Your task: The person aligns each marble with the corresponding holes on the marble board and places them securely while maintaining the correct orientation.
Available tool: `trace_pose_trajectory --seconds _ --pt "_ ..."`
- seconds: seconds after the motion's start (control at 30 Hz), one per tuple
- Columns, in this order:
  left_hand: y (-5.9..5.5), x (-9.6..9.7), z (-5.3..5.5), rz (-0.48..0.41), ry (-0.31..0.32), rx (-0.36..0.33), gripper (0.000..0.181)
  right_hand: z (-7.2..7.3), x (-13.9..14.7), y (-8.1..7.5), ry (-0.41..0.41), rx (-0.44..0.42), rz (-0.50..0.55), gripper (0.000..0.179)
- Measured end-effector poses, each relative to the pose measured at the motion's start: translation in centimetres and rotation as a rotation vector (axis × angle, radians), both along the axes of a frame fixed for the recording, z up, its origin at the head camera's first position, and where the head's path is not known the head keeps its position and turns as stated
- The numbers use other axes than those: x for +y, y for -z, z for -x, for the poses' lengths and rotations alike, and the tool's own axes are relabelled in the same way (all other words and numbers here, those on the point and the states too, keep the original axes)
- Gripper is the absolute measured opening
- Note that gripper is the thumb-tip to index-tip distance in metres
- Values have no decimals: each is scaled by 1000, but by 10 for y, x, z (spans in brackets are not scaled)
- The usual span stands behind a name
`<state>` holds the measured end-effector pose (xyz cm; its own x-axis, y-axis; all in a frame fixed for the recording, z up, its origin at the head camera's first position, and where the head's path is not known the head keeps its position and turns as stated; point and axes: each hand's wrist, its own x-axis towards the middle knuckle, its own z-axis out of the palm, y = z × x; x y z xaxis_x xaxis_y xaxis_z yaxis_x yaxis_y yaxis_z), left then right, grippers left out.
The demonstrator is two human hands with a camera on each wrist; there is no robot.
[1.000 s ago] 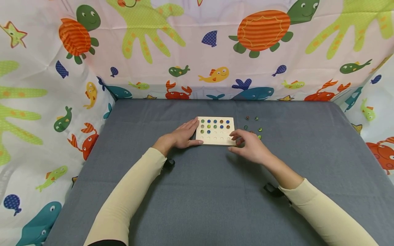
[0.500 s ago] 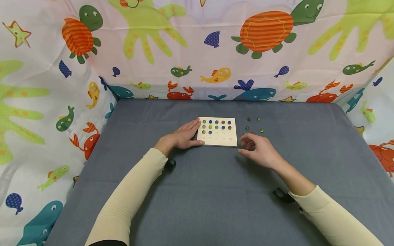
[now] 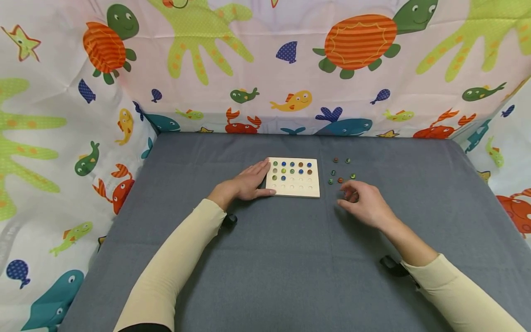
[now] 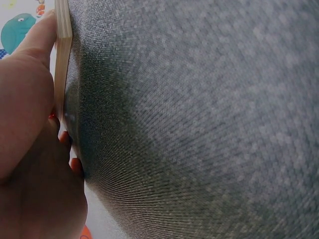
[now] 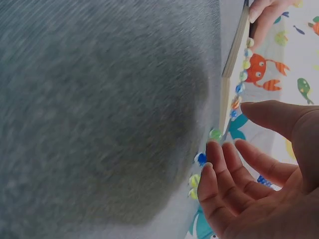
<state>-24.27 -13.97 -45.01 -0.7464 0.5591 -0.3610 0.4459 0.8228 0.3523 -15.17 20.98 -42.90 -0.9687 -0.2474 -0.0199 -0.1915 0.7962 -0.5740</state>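
Note:
A light wooden board (image 3: 296, 183) with rows of round hollows lies on the grey cloth. Marbles (image 3: 292, 164) fill its two far rows and the left part of the third; the other hollows hold none. At the board's left side rests my left hand (image 3: 251, 183), fingers straight along that edge and thumb on the near left corner. My right hand (image 3: 366, 203) hovers right of the board, near the loose marbles (image 3: 340, 180). Its fingers are loosely bent and the thumb stands apart, with nothing between them in the right wrist view.
Several loose marbles, among them a green one (image 3: 347, 161) and a reddish one (image 3: 336, 160), lie scattered right of the board. A curtain (image 3: 265, 60) printed with sea animals hangs behind the grey cloth-covered table (image 3: 269, 267) and on both sides.
My right hand has moved right, from the board's near right corner to beside the loose marbles. The left hand keeps its place on the board.

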Motion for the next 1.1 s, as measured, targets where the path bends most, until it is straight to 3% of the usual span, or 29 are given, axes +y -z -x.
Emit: trace_pose_trajectory --seconds 0.67,1.1 --pt "-2 1 -1 -7 -2 3 98 5 18 11 80 -10 30 38" --pt "19 -1 13 -2 -12 -22 103 12 19 18 100 9 53 26"
